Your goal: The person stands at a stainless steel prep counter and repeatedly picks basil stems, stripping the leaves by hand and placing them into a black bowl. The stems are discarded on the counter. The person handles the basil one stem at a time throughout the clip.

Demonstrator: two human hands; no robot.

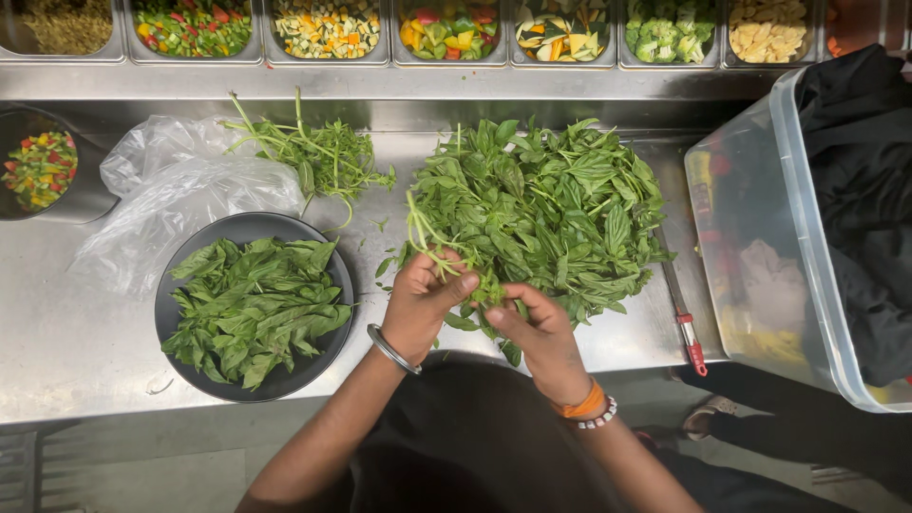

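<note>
Left hand [423,299]: closed on basil sprig [429,249] at herb heap [546,209] edge. Right hand [541,332]: pinching its leaves. Dark bowl [328,366]: picked leaves. Steel pans [385,59]: chopped vegetables. Clear tub [760,218]: dark cloth.

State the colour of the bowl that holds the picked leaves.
The bowl is dark grey to black, seen best in the head view, left of the left hand.

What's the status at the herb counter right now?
Left hand grips a leafy sprig; right hand fingers pinch its leaves. Picked leaves fill dark bowl. Nothing in the way.
</note>
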